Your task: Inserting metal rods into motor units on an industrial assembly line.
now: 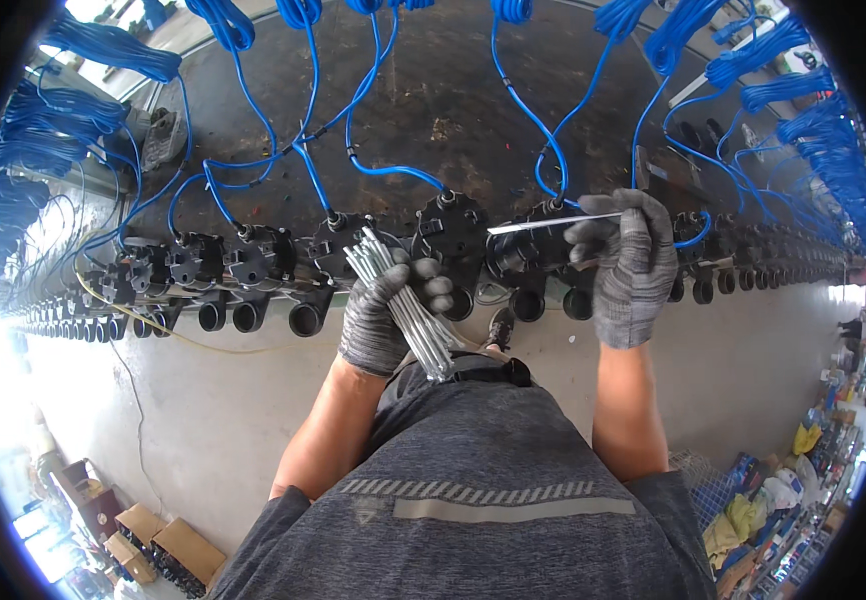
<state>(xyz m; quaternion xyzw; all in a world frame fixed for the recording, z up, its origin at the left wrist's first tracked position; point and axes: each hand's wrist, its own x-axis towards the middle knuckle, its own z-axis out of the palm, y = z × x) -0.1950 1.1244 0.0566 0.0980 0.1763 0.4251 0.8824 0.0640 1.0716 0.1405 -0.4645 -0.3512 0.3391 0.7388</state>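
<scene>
In its grey knit glove, my left hand [373, 325] is closed around a bundle of long, thin silver metal rods [419, 325], which slants down toward my waist. My right hand [635, 275], gloved the same way, pinches one end of a single silver rod [548, 223]. That rod points left, nearly level, above a round black motor-like unit [518, 245] with a blue cable. Just left of the rod's free end is another round black unit [450, 232] with small posts on its face. Whether the rod touches anything, I cannot tell.
Black units [258, 258] line the dark bench [433, 120] edge in a long row, short pipe openings overhanging. Coiled blue cables [113, 50] hang along the far side. Cardboard boxes [185, 550] stand at lower left; cluttered goods [753, 510] lie at lower right.
</scene>
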